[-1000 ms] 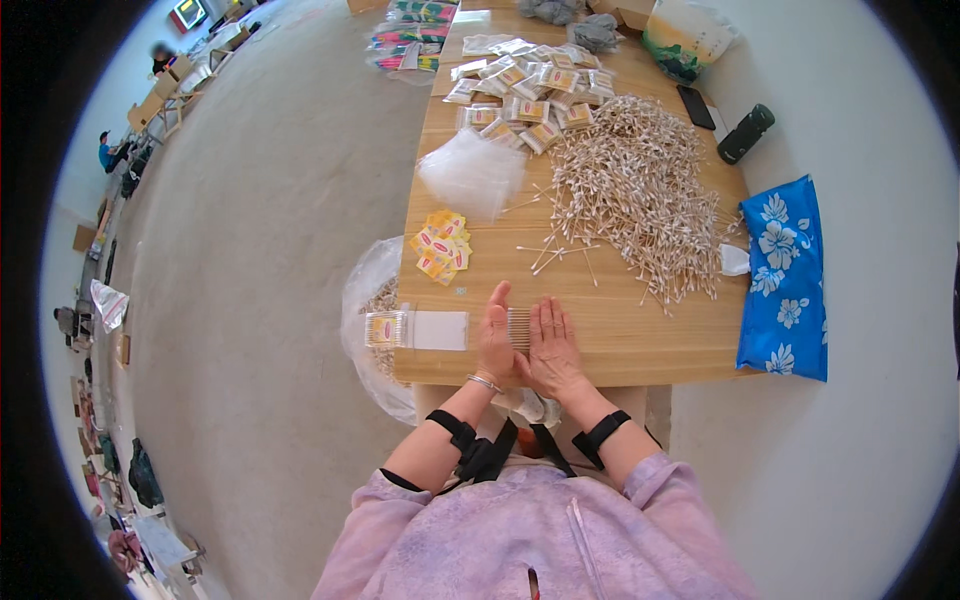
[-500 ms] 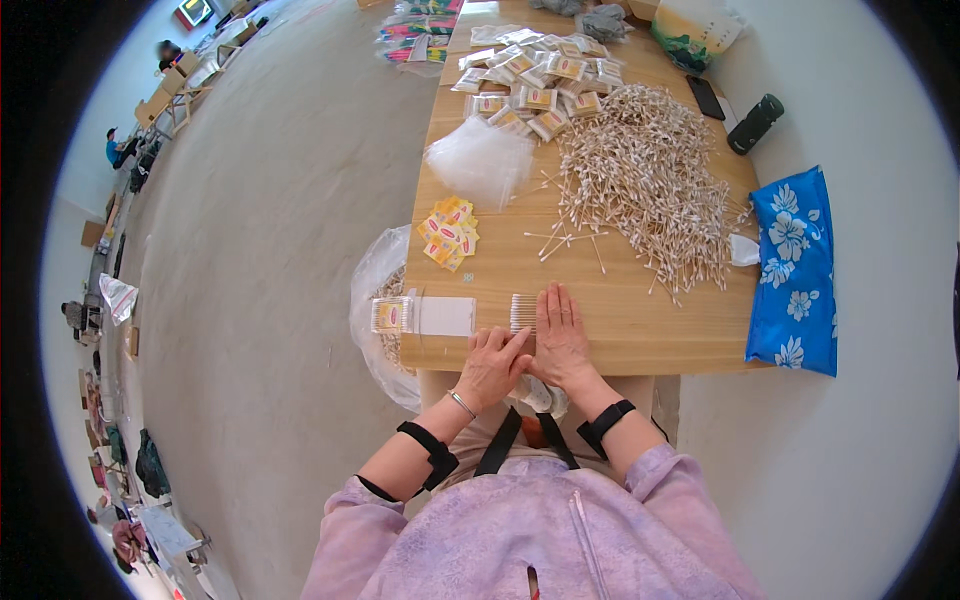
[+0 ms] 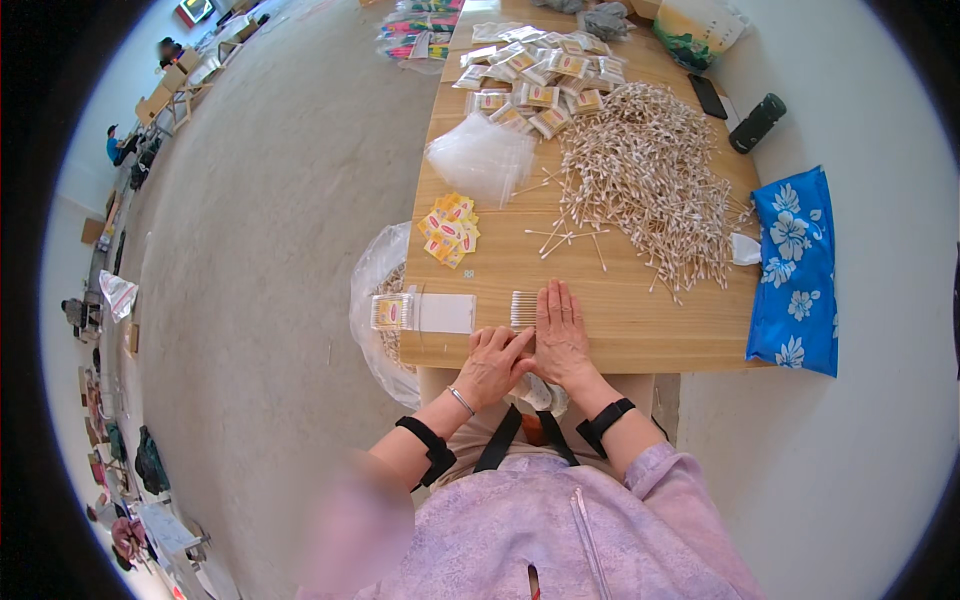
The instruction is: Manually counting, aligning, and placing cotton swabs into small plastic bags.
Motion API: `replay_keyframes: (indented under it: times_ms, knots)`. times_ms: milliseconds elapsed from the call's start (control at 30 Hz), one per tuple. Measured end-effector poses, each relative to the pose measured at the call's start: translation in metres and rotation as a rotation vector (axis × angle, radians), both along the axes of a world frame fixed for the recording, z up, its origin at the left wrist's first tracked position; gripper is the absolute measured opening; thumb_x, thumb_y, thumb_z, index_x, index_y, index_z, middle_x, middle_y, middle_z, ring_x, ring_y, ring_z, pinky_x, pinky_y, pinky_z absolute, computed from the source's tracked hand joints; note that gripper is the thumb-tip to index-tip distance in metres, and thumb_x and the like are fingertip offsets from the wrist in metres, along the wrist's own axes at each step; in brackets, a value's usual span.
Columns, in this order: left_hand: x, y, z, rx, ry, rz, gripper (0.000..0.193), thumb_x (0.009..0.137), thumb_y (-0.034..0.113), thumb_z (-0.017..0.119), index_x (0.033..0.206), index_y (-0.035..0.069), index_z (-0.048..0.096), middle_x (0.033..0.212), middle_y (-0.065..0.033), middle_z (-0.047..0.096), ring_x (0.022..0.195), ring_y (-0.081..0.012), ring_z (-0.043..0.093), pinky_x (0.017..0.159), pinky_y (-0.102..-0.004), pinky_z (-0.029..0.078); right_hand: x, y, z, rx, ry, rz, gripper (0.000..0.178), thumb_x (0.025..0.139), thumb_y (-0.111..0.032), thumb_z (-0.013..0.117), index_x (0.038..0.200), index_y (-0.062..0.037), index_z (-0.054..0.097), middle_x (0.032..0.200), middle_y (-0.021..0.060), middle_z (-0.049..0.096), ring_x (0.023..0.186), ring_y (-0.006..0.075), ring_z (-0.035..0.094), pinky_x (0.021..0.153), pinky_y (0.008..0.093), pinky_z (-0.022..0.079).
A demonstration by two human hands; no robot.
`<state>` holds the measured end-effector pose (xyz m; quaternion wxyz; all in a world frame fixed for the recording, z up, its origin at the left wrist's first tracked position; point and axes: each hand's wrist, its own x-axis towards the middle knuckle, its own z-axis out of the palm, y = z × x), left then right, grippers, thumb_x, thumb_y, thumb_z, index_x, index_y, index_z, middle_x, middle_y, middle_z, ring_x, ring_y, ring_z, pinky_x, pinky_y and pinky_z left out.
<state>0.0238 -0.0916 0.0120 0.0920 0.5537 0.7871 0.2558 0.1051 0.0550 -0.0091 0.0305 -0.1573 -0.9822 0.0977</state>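
Observation:
A short row of cotton swabs (image 3: 523, 308) lies side by side near the table's front edge. My right hand (image 3: 562, 335) rests flat with fingers stretched out, pressing along the row's right side and hiding part of it. My left hand (image 3: 492, 358) is at the row's near end, its index finger reaching to the swab tips beside my right hand and the other fingers loosely bent. Left of the row is a clear bag of swabs with a yellow label (image 3: 392, 312), lying by a white card (image 3: 447, 313).
A large heap of loose swabs (image 3: 650, 180) covers the right side. Farther off lie filled packets (image 3: 540, 96), clear empty bags (image 3: 482, 160) and yellow label cards (image 3: 450, 230). A blue floral pouch (image 3: 793, 270), black bottle (image 3: 756, 123) and phone (image 3: 707, 97) line the right edge.

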Motion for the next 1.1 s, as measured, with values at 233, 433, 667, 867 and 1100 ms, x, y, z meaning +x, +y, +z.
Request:
replay_keyframes:
  times_ms: [233,433,667,867,1100]
  knots:
    - [-0.003,0.002,-0.001,0.009,-0.025,0.025,0.056,0.088,0.035,0.056,0.134,0.006,0.043,0.102,-0.0139,0.051,0.098,-0.0313,0.046,0.09,-0.0412,0.032,-0.001,0.0,0.015,-0.006,-0.102,0.014,0.102,0.074,-0.052,0.061,0.144,0.0069,0.015,0.152,0.0244,0.009,0.143,0.0355,0.005,0.117,0.045,0.005]
    - [-0.005,0.005,0.001,-0.008,-0.058,0.026,0.055,0.088,0.032,0.057,0.134,0.006,0.043,0.101,-0.0148,0.051,0.098,-0.0315,0.046,0.089,-0.0414,0.033,-0.001,0.001,0.003,0.076,-0.017,0.005,0.107,0.07,-0.053,0.065,0.143,0.007,0.016,0.152,0.0248,0.009,0.143,0.0356,0.006,0.117,0.045,0.005]
    - [-0.006,0.011,0.001,0.007,-0.057,0.074,0.052,0.088,0.031,0.056,0.133,0.006,0.045,0.098,-0.0145,0.052,0.094,-0.0311,0.047,0.085,-0.0408,0.034,-0.001,0.0,0.003,0.045,-0.034,0.005,0.102,0.07,-0.045,0.065,0.143,0.0075,0.017,0.152,0.0254,0.01,0.143,0.0357,0.006,0.116,0.0452,0.006]
    - [-0.008,0.01,0.0,-0.006,-0.066,0.044,0.051,0.089,0.031,0.056,0.132,0.004,0.045,0.098,-0.0142,0.053,0.094,-0.0307,0.048,0.085,-0.0408,0.035,0.0,0.001,0.0,0.023,0.008,0.009,0.101,0.068,-0.041,0.064,0.142,0.008,0.017,0.152,0.0254,0.011,0.143,0.0361,0.007,0.117,0.0448,0.005]
    - [-0.005,0.018,-0.001,0.047,-0.089,0.128,0.049,0.089,0.03,0.056,0.129,0.004,0.047,0.097,-0.0143,0.054,0.093,-0.0305,0.049,0.085,-0.0405,0.035,0.0,0.0,0.0,-0.032,0.044,0.008,0.096,0.069,-0.036,0.061,0.142,0.0083,0.018,0.152,0.0264,0.011,0.143,0.0365,0.007,0.116,0.0453,0.005]
